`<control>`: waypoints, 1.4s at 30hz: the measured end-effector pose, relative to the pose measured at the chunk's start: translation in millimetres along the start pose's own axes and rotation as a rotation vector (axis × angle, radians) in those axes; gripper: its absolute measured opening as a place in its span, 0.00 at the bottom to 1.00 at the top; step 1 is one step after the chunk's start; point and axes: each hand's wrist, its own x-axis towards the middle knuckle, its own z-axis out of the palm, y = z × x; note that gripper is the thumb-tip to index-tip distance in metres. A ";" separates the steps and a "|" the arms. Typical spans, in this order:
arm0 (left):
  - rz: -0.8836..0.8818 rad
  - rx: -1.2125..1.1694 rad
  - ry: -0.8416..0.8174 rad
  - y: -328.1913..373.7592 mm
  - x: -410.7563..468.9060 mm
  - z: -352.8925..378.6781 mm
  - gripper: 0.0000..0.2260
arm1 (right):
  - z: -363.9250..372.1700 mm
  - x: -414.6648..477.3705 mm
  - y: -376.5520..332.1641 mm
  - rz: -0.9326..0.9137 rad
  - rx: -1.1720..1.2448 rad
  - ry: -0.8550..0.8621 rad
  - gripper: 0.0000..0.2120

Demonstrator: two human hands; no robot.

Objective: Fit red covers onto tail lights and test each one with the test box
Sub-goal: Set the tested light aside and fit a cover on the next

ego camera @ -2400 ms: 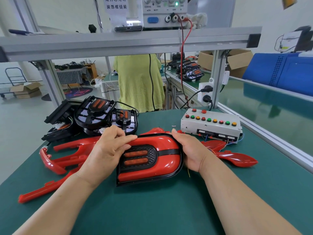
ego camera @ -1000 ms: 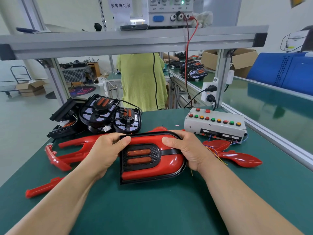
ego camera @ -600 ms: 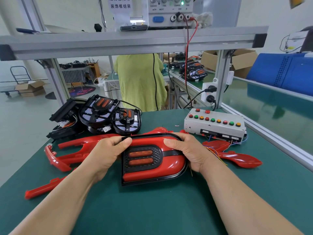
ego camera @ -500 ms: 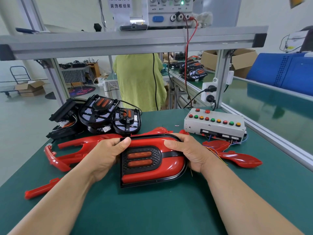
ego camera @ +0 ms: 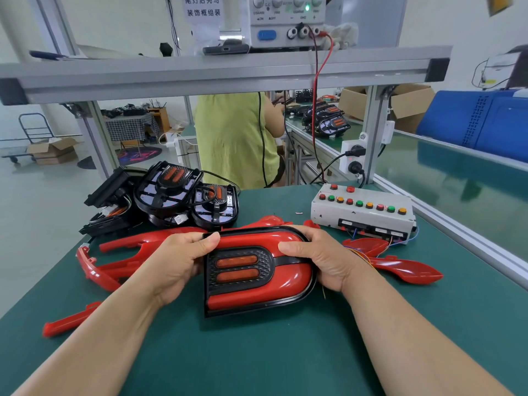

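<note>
Unchanged since before: my left hand (ego camera: 183, 264) and right hand (ego camera: 320, 261) clasp tail light (ego camera: 257, 270) ends, thumbs pressing red cover (ego camera: 257, 292); likely light, rigid, glossy-slick, so grip the black rim.

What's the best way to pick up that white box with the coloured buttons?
Probably by the test box's two short ends, coming from above. Buttons cover its top and wires leave its near face, so the plain ends look like the safest holds.

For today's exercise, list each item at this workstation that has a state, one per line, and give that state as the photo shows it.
tail light: red cover on, lamps unlit, held in both hands
left hand: grip shut on its left end
right hand: grip shut on its right end
test box: on bench, untouched
bare tail lights: piled, uncovered
loose red covers: lying unfitted
</note>
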 end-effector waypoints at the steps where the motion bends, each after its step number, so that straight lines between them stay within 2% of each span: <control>1: -0.011 -0.012 0.001 -0.6 0.1 1.3 0.21 | 1.0 -0.4 -0.8 -0.006 0.020 0.011 0.19; 5: -0.083 -0.139 -0.027 -0.4 -0.8 1.4 0.21 | 1.9 1.1 -4.1 -0.003 0.116 0.021 0.23; 9: -0.184 -0.297 -0.147 3.7 -2.4 0.0 0.18 | 2.3 2.2 -7.4 0.060 0.150 0.030 0.25; 12: -0.200 -0.326 -0.090 4.3 -0.2 -2.2 0.19 | 3.0 3.6 -6.2 0.096 0.132 0.032 0.21; 16: -0.180 -0.365 0.000 3.5 4.2 -7.7 0.20 | 0.9 5.0 -5.2 0.112 0.078 0.073 0.25; 20: -0.187 -0.215 0.090 5.5 2.6 -10.4 0.16 | 0.8 5.7 -6.0 0.056 0.115 0.116 0.19; 24: -0.198 -0.064 -0.005 10.6 -3.5 -17.0 0.22 | 0.9 6.5 -6.6 0.027 0.101 0.187 0.18; 32: -0.234 0.239 -0.214 10.4 -8.6 -17.0 0.28 | 4.5 9.0 -4.6 0.051 0.027 0.322 0.16; 35: -0.212 0.376 -0.149 11.1 -8.2 -13.7 0.30 | 4.9 9.3 -4.9 0.050 -0.016 0.350 0.15; 39: -0.014 0.572 0.150 9.1 -2.5 -18.7 0.19 | 6.0 7.7 -5.9 0.060 -0.030 0.353 0.14; 42: 0.014 0.776 0.132 8.1 -4.3 -25.5 0.14 | 5.9 6.7 -5.8 0.066 -0.012 0.360 0.15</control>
